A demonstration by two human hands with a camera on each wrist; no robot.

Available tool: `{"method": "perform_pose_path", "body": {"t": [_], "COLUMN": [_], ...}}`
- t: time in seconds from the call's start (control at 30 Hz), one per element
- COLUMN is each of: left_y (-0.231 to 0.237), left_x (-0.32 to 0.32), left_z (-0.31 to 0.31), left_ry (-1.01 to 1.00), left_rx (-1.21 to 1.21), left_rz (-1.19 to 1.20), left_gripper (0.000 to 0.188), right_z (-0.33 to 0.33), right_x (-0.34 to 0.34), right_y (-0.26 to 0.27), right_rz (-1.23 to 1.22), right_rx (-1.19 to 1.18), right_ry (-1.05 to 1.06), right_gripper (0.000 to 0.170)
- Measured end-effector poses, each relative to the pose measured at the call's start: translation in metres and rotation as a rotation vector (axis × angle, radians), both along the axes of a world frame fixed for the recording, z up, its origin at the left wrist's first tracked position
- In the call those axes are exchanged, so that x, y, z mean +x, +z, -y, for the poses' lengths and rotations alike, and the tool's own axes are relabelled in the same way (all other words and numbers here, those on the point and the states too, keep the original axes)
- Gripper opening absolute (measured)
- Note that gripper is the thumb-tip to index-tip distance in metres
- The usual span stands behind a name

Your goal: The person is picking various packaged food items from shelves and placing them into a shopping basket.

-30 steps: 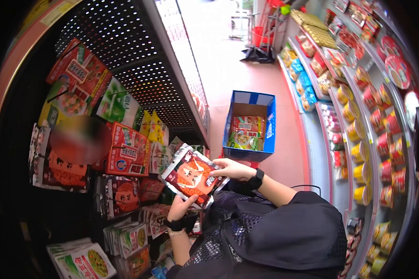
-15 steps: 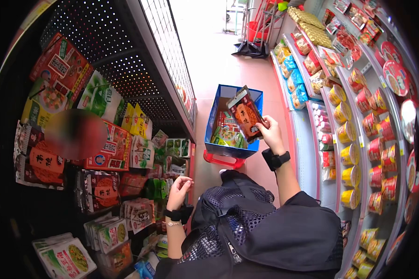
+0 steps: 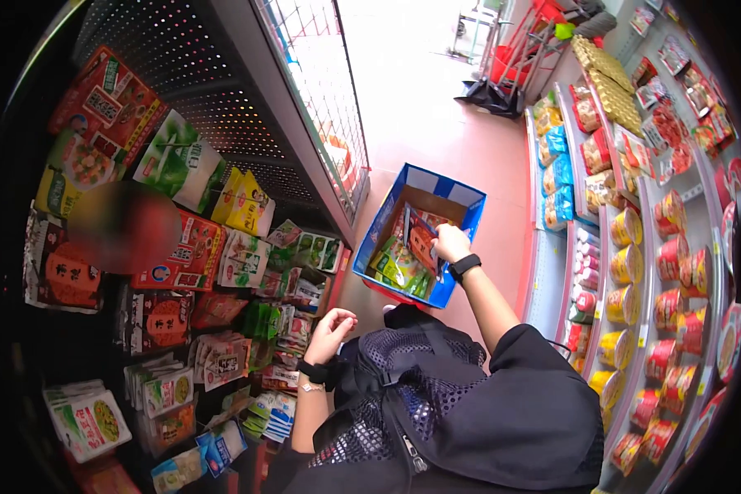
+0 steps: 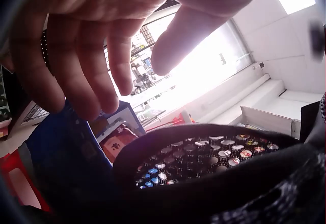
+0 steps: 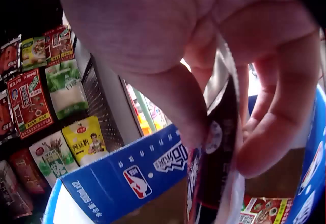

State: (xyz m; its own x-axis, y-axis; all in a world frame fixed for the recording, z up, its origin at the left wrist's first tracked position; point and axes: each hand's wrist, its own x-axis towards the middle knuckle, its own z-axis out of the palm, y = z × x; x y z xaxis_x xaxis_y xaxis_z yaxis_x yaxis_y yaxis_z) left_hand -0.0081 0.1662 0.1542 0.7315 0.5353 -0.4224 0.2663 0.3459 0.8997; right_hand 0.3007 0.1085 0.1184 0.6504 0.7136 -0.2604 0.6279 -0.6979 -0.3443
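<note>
My right hand (image 3: pixel 453 244) pinches a dark red food packet (image 3: pixel 421 247) by its edge, inside a blue cardboard box (image 3: pixel 441 294). In the right wrist view the packet (image 5: pixel 220 168) stands on edge between thumb and fingers, below the box's top rim. A green-and-yellow packet (image 3: pixel 397 267) lies in the bottom of the box beside it. Held away from the box, near my body, my left hand (image 3: pixel 329 334) grips nothing. Its fingers (image 4: pixel 91 66) hang loosely bent in the left wrist view.
To the left, a dark perforated rack carries hanging packets, among them a white-green bag (image 3: pixel 181 165) and a yellow bag (image 3: pixel 244 202). Shelves with cup noodles (image 3: pixel 624 263) line the right side. A red cart part (image 4: pixel 25 183) shows by the box. Cleaning tools (image 3: pixel 502 74) stand farther off.
Both hands held the packet at first. The left hand let go and stayed near the body, while the right hand carried the packet over the box, then lowered it inside.
</note>
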Motion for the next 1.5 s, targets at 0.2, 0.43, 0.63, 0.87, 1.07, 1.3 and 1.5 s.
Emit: {"method": "perform_pose_path", "body": {"t": [0.2,0.43,0.63,0.87,1.07,1.3,1.5], "left_y": [-0.010,-0.009,-0.011,-0.015,0.014,0.108,0.178], "left_x": [-0.011,-0.037,-0.058,-0.078,-0.100,-0.145,-0.153], "left_z": [0.014,0.027,0.043,0.048,0.006,-0.064,-0.096], "left_ry": [0.116,0.291,0.470,0.500,0.711,0.978,0.938], "left_rx": [0.009,0.033,0.018,-0.010,0.091,0.379,0.590], "left_rz": [-0.033,-0.088,-0.092,-0.128,0.062,0.374,0.411], "left_gripper": [0.009,0.011,0.012,0.013,0.011,0.014,0.038], "right_z": [-0.043,-0.064,-0.054,-0.074,-0.087,-0.082,-0.101], "right_x": [-0.005,-0.029,-0.015,0.013,0.029,0.016,-0.058], "right_y": [-0.085,-0.125,-0.204,-0.237,-0.107,-0.033,0.077], "right_rz": [-0.155,-0.408,-0.205,-0.474,-0.963,-0.927,-0.723], "right_rx": [-0.161,-0.364,-0.614,-0.091,0.177,0.734,1.059], "right_ry": [0.226,0.352,0.613,0.191,-0.095,-0.090,0.183], "right_gripper": [0.024,0.040,0.022,0.023,0.013,0.008,0.010]}}
